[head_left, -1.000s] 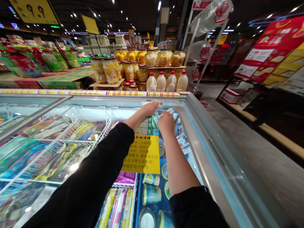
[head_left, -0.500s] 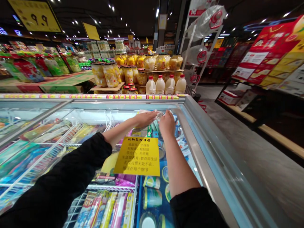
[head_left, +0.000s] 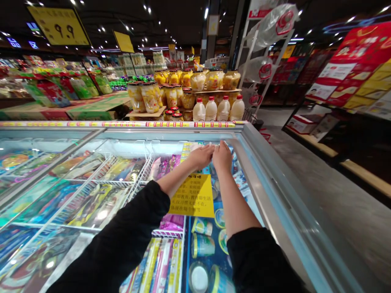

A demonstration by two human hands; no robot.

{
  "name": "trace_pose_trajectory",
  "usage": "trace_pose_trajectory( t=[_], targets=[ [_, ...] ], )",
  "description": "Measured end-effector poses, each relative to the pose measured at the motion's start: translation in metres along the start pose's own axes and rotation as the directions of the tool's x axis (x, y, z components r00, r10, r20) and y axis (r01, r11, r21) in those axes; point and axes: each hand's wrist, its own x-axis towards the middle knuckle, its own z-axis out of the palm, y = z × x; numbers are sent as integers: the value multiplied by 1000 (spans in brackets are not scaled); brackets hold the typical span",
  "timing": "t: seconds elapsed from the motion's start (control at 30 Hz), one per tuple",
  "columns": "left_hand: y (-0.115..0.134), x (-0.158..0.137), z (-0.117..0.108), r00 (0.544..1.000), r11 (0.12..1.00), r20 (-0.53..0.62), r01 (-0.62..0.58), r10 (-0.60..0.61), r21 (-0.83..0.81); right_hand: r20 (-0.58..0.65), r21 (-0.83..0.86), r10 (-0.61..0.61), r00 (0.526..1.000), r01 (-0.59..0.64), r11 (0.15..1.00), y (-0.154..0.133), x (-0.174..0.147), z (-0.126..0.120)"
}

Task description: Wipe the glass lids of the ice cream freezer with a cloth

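Note:
Both my hands are close together over the far right part of the freezer's glass lid. My left hand reaches in from the left, its fingers closed and touching my right hand. My right hand is bent at the wrist, with its fingers curled down. A crumpled whitish cloth showed between the hands a moment ago; now they hide nearly all of it. On the glass below lies a yellow notice with black writing, partly covered by my left forearm.
Under the glass are wire baskets of ice creams and several ice cream tubs. Beyond the freezer's rim stand white bottles with red caps and fruit jars. A bag rack stands behind; an aisle floor runs along the right.
My left hand has moved right, up against my right hand. The whitish cloth between them is now mostly covered. My left forearm now overlaps the notice, and the view has shifted slightly left.

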Motion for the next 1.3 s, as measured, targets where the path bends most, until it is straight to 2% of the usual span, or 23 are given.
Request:
trace_pose_trajectory(
  t=[0.13,0.23,0.37,0.43,0.5,0.57,0.7,0.83,0.9,1.13,1.2,1.3],
  targets=[
    [17,-34,5,999,1000,-42,17,-17,-3,-30,18,29,999,-29,999,-4,-3,-2],
    [21,-37,-1,999,998,12,53,-52,-19,87,-83,-11,996,18,996,-9,-2,-11],
    [18,-21,-8,988,989,57,145,-143,-34,305,-188,-118,945,182,965,-9,6,-40],
    [15,-11,-9,983,983,55,178,-175,-36,362,-214,-205,909,295,931,-7,9,-58],
    [10,-3,-9,978,978,46,203,-202,-37,411,-269,-302,860,431,861,-2,10,-72],
    [5,6,-9,973,972,37,231,-229,-39,437,-326,-342,832,500,802,4,10,-81],
    [-7,27,-11,963,962,24,270,-269,-45,439,-361,-286,852,458,812,16,15,-83],
    [-13,37,-10,966,964,13,259,-259,-51,404,-327,-321,857,463,824,22,21,-78],
    [-12,29,-7,969,968,5,247,-247,-52,378,-315,-338,862,464,828,22,22,-77],
    [-1,-34,-3,986,986,33,165,-163,-37,369,-272,-334,867,445,853,17,20,-78],
    [1,-35,-4,981,980,26,195,-194,-37,386,-213,-364,848,466,859,15,19,-80],
    [5,-19,-7,965,964,1,262,-263,-46,402,-129,-408,820,492,861,13,18,-81]
  ],
)
